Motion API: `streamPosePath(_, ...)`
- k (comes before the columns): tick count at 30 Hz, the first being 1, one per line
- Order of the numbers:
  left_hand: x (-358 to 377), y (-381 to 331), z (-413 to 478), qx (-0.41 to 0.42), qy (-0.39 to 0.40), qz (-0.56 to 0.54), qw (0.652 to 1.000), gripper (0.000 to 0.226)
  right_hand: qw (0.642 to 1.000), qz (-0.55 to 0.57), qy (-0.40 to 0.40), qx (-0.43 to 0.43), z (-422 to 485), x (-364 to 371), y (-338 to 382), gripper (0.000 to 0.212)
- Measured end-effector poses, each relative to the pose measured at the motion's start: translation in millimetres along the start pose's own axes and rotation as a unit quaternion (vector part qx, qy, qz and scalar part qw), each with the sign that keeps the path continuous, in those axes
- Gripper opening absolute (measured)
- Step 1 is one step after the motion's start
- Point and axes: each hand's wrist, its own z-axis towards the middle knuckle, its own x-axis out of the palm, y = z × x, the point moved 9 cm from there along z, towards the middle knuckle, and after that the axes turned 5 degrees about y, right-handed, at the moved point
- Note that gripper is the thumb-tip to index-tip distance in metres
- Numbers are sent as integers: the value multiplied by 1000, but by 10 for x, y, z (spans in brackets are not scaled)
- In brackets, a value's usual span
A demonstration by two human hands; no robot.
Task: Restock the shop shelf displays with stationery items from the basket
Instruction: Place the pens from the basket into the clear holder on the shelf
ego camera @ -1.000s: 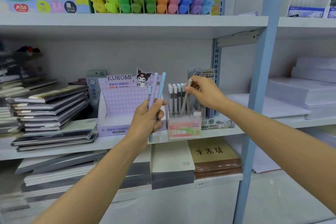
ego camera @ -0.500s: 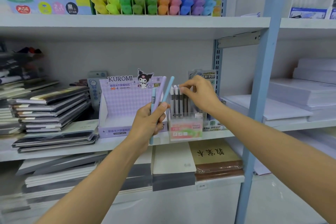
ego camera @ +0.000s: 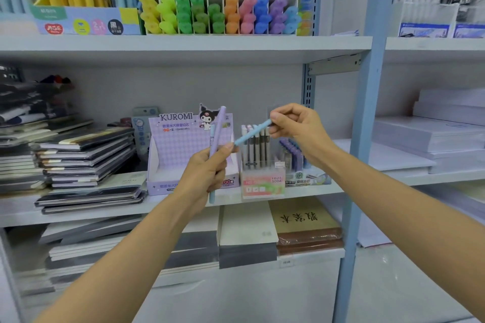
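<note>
- Pinching a light blue pen [ego camera: 253,131] by its upper end, the right hand [ego camera: 296,128] sits right of the frame's centre, fingers closed on the barrel.
- That pen slants down toward the left; its lower tip ends just beside the thumb of the left hand [ego camera: 207,170], and whether the two touch cannot be told.
- At the frame's centre, the left hand is clamped around a lilac pen [ego camera: 218,130] and a second pale blue pen [ego camera: 212,193]; the lilac one rises above the fist, while the blue one's end pokes out below it.
- Behind the left hand stands a purple Kuromi display box [ego camera: 181,149] on the middle shelf [ego camera: 78,214], its front tray partly hidden by the fist.
- Just right of that box, a clear pen holder [ego camera: 262,183] with a pink and green label contains upright pens with pale caps; it stands under the slanted blue pen.
- Further right, beside the holder, a low box of purple and blue pens [ego camera: 294,157] is partly covered by the right wrist.
- Stacks of dark notebooks [ego camera: 84,157] fill the left of the middle shelf.
- On the shelf above, in the upper middle of the frame, a highlighter display [ego camera: 220,14] shows rows of yellow, green, orange, pink, blue and purple.
- White paper reams [ego camera: 430,134] lie at the right edge, past the blue upright post [ego camera: 364,113].
</note>
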Motion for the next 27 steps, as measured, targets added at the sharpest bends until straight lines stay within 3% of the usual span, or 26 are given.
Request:
streamPosePath(2, -67, -44, -8, 10, -37, -37, 999, 38, 999, -16, 27, 18, -86, 33, -12, 2)
streamPosePath(7, -131, -162, -54, 54, -112, -91, 988, 12, 986, -46, 137, 82, -376, 326, -98, 8)
streamPosePath(14, 62, -268, -103, 77, -113, -54, 989, 18, 957, -96, 246, 116, -576, 643, -131, 16)
streamPosePath(20, 290, -270, -94, 53, -56, 52, 996, 31, 989, -101, 102, 41, -331, 505, 178, 22)
streamPosePath(24, 388, -248, -66, 46, -16, 67, 997, 14, 988, -129, 79, 12, -230, 490, 260, 14)
streamPosePath(27, 370, -184, -18, 11, 10, 60, 998, 16, 994, -105, 4, -27, -126, 292, 374, 7)
